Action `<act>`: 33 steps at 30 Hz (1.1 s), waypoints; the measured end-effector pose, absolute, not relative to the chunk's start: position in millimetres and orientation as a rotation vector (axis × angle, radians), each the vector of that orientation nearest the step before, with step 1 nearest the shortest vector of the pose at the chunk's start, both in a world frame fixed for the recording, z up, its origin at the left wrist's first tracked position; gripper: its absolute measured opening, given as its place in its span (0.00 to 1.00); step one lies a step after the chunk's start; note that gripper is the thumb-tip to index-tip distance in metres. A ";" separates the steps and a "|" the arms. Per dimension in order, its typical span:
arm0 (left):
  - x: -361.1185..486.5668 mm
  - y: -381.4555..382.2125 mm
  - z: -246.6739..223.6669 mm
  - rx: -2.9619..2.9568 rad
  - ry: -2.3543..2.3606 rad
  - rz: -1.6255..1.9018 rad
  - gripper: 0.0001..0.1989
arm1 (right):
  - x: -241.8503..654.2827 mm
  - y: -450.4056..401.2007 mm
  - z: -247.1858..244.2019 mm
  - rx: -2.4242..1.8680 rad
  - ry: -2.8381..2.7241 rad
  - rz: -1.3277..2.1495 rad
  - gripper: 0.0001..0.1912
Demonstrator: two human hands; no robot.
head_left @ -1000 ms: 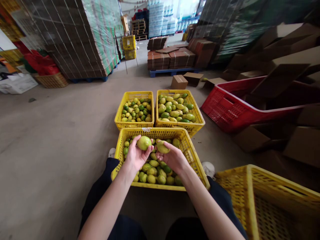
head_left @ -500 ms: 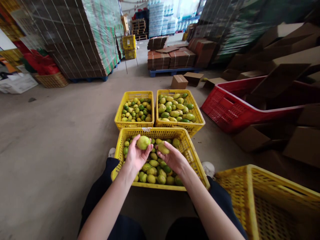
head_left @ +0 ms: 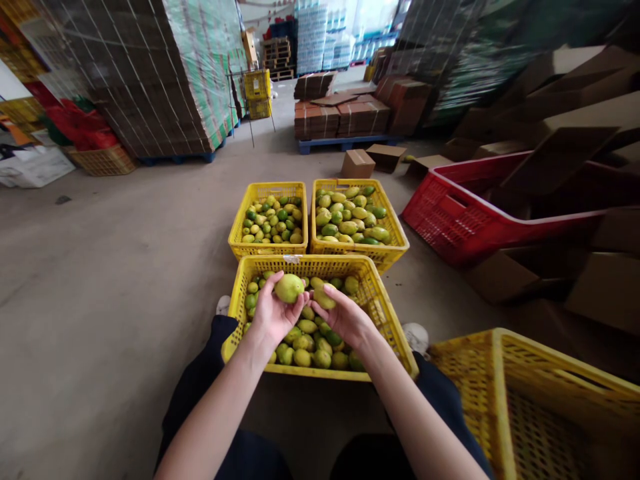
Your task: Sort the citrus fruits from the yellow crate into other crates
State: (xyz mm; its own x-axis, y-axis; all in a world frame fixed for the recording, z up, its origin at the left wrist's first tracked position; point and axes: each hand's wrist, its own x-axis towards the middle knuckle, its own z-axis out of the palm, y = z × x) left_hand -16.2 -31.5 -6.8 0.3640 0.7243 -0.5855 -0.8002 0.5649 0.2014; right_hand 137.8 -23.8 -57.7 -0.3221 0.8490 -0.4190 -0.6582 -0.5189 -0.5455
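Observation:
Above the near yellow crate (head_left: 395, 333), which holds many yellow-green lemons (head_left: 302, 358), both of my hands are raised close together. A large yellow-green lemon (head_left: 289, 288) rests in my left hand (head_left: 273, 313), between thumb and fingers. My right hand (head_left: 347, 319) grips a smaller lemon (head_left: 325, 297), its thumb over the fruit. The fingertips of the two hands nearly meet. Beyond stand two more yellow crates of fruit: the left one (head_left: 240, 233) has smaller yellow and green fruit, the right one (head_left: 395, 233) larger ones.
A red crate (head_left: 460, 220) with cardboard stands at the right. At the lower right is another yellow crate (head_left: 497, 400). Flattened cartons lie on a blue pallet (head_left: 330, 145) behind a small box (head_left: 357, 165). A tall wrapped stack (head_left: 140, 80) stands at the back left.
My two hands have come slightly closer together. The left lemon has shifted a little to the right, and the one in my right hand a little left.

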 end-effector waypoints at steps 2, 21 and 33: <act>-16.5 -31.9 -7.3 -0.129 0.671 0.963 0.17 | 138.2 -23.1 -59.4 -0.836 -0.316 1.964 0.04; -16.1 -31.7 -12.8 -0.150 0.595 0.917 0.17 | 138.5 -21.5 -61.2 -0.827 -0.207 1.947 0.05; -13.1 -33.0 -12.6 -0.152 0.615 0.924 0.17 | 139.6 -21.5 -57.1 -0.838 -0.149 1.923 0.06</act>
